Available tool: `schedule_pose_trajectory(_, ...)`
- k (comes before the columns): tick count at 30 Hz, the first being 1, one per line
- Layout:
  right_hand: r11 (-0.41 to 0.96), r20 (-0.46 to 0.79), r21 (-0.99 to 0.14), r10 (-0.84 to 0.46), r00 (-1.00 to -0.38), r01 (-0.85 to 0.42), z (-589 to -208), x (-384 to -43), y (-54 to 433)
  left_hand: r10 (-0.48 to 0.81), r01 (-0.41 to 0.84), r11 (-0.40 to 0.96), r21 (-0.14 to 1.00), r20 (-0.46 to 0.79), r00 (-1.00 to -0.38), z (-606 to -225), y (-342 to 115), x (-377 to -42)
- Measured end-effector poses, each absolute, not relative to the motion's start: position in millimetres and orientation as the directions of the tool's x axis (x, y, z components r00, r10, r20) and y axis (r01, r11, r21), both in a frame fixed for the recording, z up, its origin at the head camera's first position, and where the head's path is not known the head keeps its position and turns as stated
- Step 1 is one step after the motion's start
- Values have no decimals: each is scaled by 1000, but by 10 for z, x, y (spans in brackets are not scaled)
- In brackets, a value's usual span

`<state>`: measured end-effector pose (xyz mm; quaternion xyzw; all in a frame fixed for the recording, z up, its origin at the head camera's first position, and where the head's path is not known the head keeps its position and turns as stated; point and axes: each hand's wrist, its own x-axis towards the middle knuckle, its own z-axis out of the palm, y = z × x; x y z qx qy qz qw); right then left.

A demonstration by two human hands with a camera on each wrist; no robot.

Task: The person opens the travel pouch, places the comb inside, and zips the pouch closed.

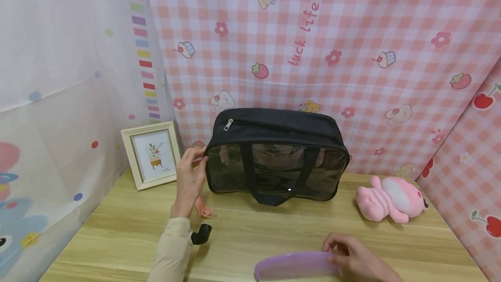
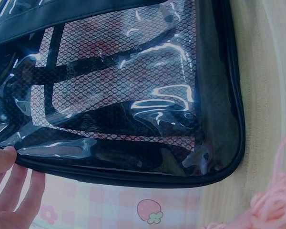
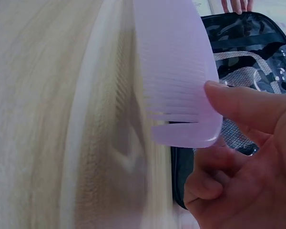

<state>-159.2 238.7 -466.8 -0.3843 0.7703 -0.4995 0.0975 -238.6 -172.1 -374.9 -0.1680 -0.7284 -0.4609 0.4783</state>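
A black bag with see-through panels, a strap handle and a zip along its top stands upright at the back of the table. My left hand pinches its left side edge, with the thumb in front and the fingers behind. In my right hand is a purple comb, pinched at one end and held near the table's front with its teeth downward. Through the bag's front panel in the left wrist view, mesh shows; strong reflections hide whatever else is inside.
A cream picture frame leans at the back left. A pink cord bundle and a small black object lie by the left forearm. On the right lies a pink plush toy. Patterned cloth hangs behind the table.
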Motion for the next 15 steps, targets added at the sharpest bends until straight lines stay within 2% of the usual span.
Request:
schedule_pose_trajectory(4, 183, 284, -825, -683, -673, -534, -4643, -1593, 2365, -197, 686, 517, 511, 851, -486, -3740, -1719, -2373)
schedule_pose_trajectory(15, 184, 224, -891, -617, -754, -415, -4572, -1567, 2344, -198, 677, 526, 514, 849, -491, -3764, -1733, -2394)
